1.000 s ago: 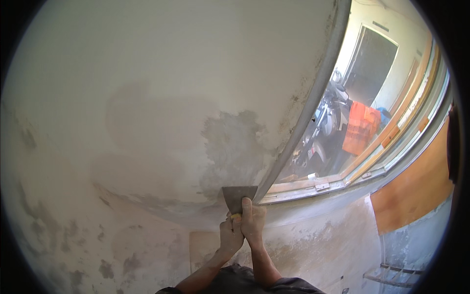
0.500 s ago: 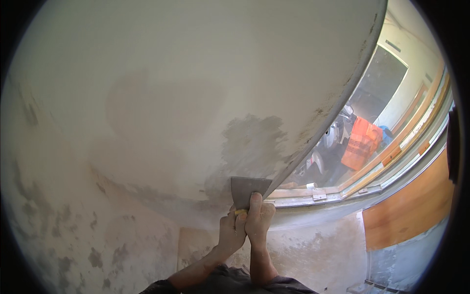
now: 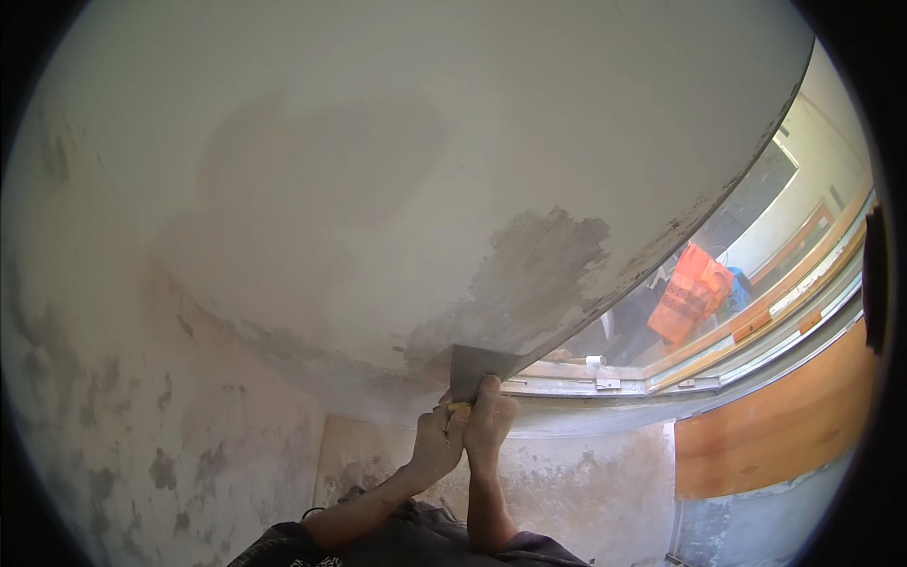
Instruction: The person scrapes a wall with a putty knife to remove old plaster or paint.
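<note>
Both my hands grip a wide-bladed scraper (image 3: pixel 478 367) by its handle, which mostly hides inside my fingers; a little yellow shows between them. My left hand (image 3: pixel 436 446) is closed around the lower part of it. My right hand (image 3: pixel 489 421) is wrapped round it too, the thumb pressed along the base of the blade. The metal blade's far edge lies at the lower border of the pale plastered surface (image 3: pixel 340 189). Just beyond the blade, a rough grey patch (image 3: pixel 553 260) marks that surface, next to its long worn edge.
At the right is a window frame (image 3: pixel 718 350) with a ledge holding a small white roll (image 3: pixel 595 361). Through it I see an orange cloth (image 3: pixel 690 293) and a blue item. A brown wooden panel (image 3: pixel 770 420) sits below. The wall at left (image 3: pixel 161 463) is stained.
The view has shifted, so the grey patch sits farther right and more of it shows. My hands and the scraper have moved leftward relative to it, and the blade is tilted slightly differently.
</note>
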A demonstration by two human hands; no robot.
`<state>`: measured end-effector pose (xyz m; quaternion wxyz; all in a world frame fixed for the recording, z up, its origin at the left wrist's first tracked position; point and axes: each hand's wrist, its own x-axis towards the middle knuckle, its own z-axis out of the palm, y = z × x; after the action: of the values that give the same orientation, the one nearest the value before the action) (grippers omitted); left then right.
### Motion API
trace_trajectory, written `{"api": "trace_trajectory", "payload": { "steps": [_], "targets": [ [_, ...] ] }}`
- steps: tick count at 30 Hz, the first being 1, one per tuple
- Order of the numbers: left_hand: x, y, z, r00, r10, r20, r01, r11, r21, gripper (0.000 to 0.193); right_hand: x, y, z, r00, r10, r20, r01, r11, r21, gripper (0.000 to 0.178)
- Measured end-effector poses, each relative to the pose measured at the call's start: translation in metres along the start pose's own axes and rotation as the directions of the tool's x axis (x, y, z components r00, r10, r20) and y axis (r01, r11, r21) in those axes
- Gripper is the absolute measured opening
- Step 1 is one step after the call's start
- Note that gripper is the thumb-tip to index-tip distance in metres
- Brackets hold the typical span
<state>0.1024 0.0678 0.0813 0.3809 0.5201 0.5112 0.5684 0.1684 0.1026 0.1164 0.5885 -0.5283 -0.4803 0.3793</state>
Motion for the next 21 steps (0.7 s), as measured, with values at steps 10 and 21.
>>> {"api": "trace_trajectory", "payload": {
  "steps": [10,21],
  "targets": [
    [0.024,0.051,-0.005,0.994,-0.057,0.094,0.062,0.997,-0.044,0.032,0.019,-0.043,-0.007,0.999,-0.030,-0.020,0.029,0.998,-0.060,0.059],
    [0.035,0.061,0.003,0.993,0.119,0.005,-0.119,0.991,-0.067,0.035,0.023,-0.089,0.002,0.992,-0.110,-0.067,0.104,0.991,-0.088,0.064]
  ]
}}
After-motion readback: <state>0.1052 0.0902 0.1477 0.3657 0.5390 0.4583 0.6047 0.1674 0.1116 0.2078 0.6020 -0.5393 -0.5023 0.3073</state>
